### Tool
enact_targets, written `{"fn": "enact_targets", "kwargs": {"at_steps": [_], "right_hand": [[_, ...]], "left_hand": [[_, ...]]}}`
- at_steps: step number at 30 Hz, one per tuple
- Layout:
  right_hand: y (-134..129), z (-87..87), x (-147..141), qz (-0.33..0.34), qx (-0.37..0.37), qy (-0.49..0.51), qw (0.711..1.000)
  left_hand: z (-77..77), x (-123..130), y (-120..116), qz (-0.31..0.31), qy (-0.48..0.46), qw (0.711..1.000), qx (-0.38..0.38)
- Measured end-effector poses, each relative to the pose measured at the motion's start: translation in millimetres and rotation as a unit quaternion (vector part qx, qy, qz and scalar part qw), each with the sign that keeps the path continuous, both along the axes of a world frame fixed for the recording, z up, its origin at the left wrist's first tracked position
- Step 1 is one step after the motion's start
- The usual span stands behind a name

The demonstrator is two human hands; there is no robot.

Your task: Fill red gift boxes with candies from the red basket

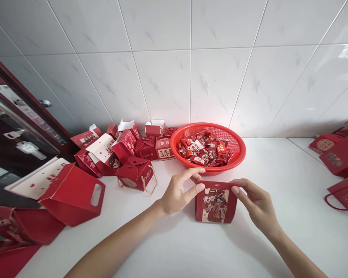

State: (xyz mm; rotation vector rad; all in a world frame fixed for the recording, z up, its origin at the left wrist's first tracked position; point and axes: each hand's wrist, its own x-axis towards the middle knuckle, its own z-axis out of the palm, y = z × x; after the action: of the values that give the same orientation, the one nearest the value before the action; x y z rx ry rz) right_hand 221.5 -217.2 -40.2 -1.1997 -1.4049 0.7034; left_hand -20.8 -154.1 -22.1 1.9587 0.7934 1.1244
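A small red gift box (216, 202) with two printed figures in traditional dress on its front stands upright on the white surface. My left hand (181, 191) is at its top left corner, thumb against the edge, index finger raised above it and other fingertips partly hidden behind. With thumb and fingers, my right hand (255, 202) pinches the top right corner. Just behind the box sits a red plastic basket (239, 160) holding many wrapped candies (208, 148) in red, white and gold wrappers.
Red gift boxes crowd the left side, including one with a rope handle (135, 173) and a larger one with a slot handle (75, 193). More red boxes (343, 154) stand at the right. A tiled wall (162, 88) rises behind, and a dark door (23, 116) with keys is at the left.
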Motion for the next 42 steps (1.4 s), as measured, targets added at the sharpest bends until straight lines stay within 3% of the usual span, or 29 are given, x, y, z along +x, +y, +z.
{"fn": "enact_targets", "kwargs": {"at_steps": [7, 14, 24, 33, 42], "right_hand": [[-1, 10.7, -1, 0.087, -0.131, 0.176, 0.972], [-1, 6.6, -5, 0.039, -0.105, 0.15, 0.982], [-1, 1.1, -6, 0.017, -0.087, 0.101, 0.991], [-2, -3.3, -8, 0.006, -0.088, 0.08, 0.993], [-3, -2.1, -9, 0.003, -0.077, 0.081, 0.994]], "left_hand": [[-0.6, 5, -1, -0.019, -0.048, 0.987, -0.15], [2.6, 9, -2, -0.064, -0.008, 0.977, -0.204], [-0.1, 10, -1, -0.091, -0.03, 0.967, -0.236], [0.6, 9, -6, -0.055, 0.027, 0.983, -0.174], [6.1, 8, -8, -0.062, 0.027, 0.982, -0.179]]}}
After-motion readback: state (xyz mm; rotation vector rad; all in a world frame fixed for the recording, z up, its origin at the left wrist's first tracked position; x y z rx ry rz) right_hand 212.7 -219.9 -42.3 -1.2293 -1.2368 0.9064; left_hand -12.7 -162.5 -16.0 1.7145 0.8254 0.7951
